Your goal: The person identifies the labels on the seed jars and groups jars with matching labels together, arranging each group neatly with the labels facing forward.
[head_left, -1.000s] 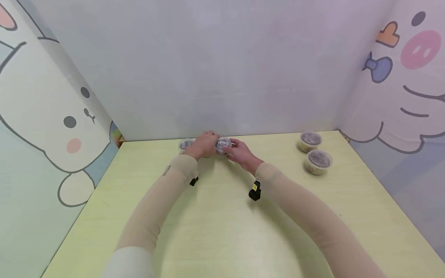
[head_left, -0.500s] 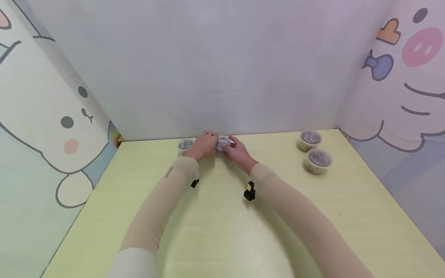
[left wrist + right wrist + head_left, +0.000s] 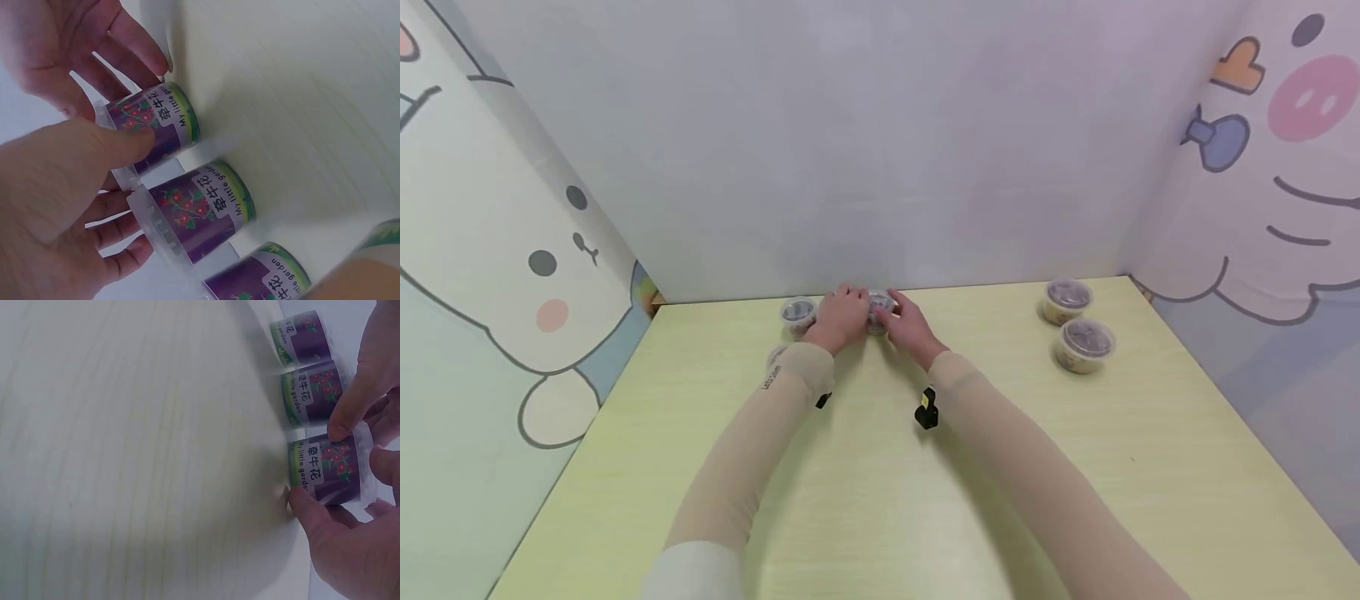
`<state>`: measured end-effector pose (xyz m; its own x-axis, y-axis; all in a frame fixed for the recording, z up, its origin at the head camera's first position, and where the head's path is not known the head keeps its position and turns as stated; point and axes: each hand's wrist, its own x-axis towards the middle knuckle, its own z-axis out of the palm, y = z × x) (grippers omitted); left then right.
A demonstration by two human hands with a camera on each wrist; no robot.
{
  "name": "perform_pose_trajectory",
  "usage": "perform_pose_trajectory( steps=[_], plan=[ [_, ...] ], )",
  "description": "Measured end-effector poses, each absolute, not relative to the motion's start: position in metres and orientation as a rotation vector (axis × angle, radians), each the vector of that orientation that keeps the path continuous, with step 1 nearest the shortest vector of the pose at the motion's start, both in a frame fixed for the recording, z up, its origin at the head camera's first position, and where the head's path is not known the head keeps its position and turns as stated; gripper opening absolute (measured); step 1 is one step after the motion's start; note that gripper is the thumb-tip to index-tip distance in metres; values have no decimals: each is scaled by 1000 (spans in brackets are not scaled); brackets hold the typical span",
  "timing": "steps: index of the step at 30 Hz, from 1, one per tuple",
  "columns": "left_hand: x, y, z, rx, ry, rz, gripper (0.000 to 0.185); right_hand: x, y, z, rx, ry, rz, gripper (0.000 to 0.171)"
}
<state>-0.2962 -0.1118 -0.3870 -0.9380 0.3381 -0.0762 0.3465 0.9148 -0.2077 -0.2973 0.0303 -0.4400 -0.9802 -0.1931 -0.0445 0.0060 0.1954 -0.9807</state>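
Note:
In the head view, my left hand (image 3: pixel 844 317) and right hand (image 3: pixel 913 323) meet at a lidded plastic cup (image 3: pixel 880 310) by the back wall. The left wrist view shows this cup's purple "My little garden" label with red flowers (image 3: pixel 139 125). My left thumb lies across the label, the other fingers behind the cups. My right hand's thumb and fingers hold the cup's outer side (image 3: pixel 331 469). Beside it stands a matching middle cup (image 3: pixel 312 394), hidden by my left hand in the head view. A third cup (image 3: pixel 798 312) ends the row on the left.
Two lidded cups with pale sides (image 3: pixel 1067 302) (image 3: pixel 1084 346) stand at the back right. Another lid (image 3: pixel 777 355) peeks out beside my left sleeve. The white back wall (image 3: pixel 880 167) rises right behind the row, over the pale wooden table (image 3: pixel 865 500).
My right hand has moved a little to the left with the cup, which now sits close against the row. Another lid has come into view beside my left sleeve.

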Motion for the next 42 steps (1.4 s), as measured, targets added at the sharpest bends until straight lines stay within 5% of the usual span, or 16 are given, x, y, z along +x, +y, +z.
perform_pose_trajectory(
  steps=[25, 31, 42],
  plan=[
    [-298, -115, -381, 580, 2990, -311, 51, -295, 39, -431, -276, 2439, -1664, 69],
    [-295, -116, -368, 632, 2969, -226, 67, -304, 86, -413, -430, 2530, -1548, 60],
    [-281, -57, -355, 1095, 2936, -263, 48, -285, 225, -364, -756, 2705, -943, 43]
  ],
)
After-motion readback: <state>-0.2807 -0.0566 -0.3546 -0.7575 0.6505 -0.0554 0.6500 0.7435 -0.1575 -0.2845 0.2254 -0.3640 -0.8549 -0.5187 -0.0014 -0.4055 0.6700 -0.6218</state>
